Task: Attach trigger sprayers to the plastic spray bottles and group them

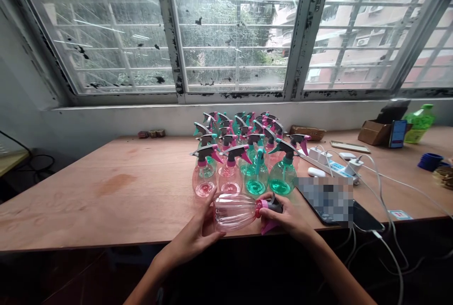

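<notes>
A clear pink spray bottle lies sideways between my hands, just above the table's front edge. My left hand is wrapped round its base end. At the other end, my right hand grips the pink collar and dark spray head, whose pink trigger hangs down below the fingers. Directly behind stand several upright spray bottles in close rows, some pink and some green, with dark spray heads and pink or green triggers.
Right of the bottles lie a power strip with chargers and white cables, and a dark phone. Farther back are a cardboard box, a phone leaning on it and a green jug. The wooden table runs below a window.
</notes>
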The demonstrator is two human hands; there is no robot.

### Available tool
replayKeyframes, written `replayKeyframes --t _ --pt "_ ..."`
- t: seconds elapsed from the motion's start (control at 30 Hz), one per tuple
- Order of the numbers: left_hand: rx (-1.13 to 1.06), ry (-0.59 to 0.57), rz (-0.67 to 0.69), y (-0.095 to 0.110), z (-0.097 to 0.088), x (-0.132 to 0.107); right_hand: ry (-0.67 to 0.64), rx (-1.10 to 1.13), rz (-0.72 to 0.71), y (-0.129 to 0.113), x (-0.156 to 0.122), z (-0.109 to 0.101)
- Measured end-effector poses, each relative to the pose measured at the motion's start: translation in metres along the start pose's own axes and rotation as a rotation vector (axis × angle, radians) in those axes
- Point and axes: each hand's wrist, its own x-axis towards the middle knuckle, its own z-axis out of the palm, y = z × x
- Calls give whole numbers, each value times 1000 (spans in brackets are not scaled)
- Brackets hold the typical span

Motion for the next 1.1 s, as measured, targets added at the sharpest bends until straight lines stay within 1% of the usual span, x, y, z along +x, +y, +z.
replayKeyframes --t 0.23,0.3,0.5,0.7,0.97,1.1 --pt "-89 13 -77 14 3 0 -44 96 36 1 -1 1" --pt "-83 13 -71 13 2 0 -42 101 39 2 -1 1" --pt "-41 21 -9 -1 1 1 -48 112 48 2 -1 1" --pt "-26 18 -56 7 0 1 -31 74 47 -3 -2 2" --pt "-94 5 -29 -1 2 -1 -24 67 29 -3 -2 2" --pt "-76 2 -38 5 3 0 -17 74 29 -3 -2 2"
